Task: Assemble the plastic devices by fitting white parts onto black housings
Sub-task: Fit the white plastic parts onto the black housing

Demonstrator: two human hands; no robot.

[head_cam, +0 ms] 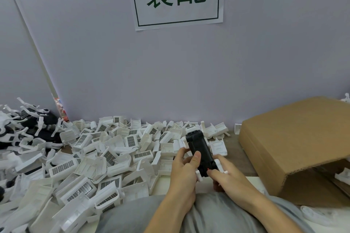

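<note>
Rightward, a big brown cardboard box point(295, 138) lies tipped on the table, its contents hidden. Centrally, a heap of white vented plastic parts point(106, 159) covers the wooden tabletop point(240, 159) below a lilac wall. Both hands grip one black oblong housing point(198, 149): left hand point(184, 172) thumb pressing on top, right hand point(225, 174) fingers pinching its near end.

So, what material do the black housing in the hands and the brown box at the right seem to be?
The black housing looks like moulded plastic with a matte finish: crisp ribs and edges, little shine. The brown box looks like corrugated cardboard, dull and uncoated: the fluted layer shows along its cut edge.
</note>
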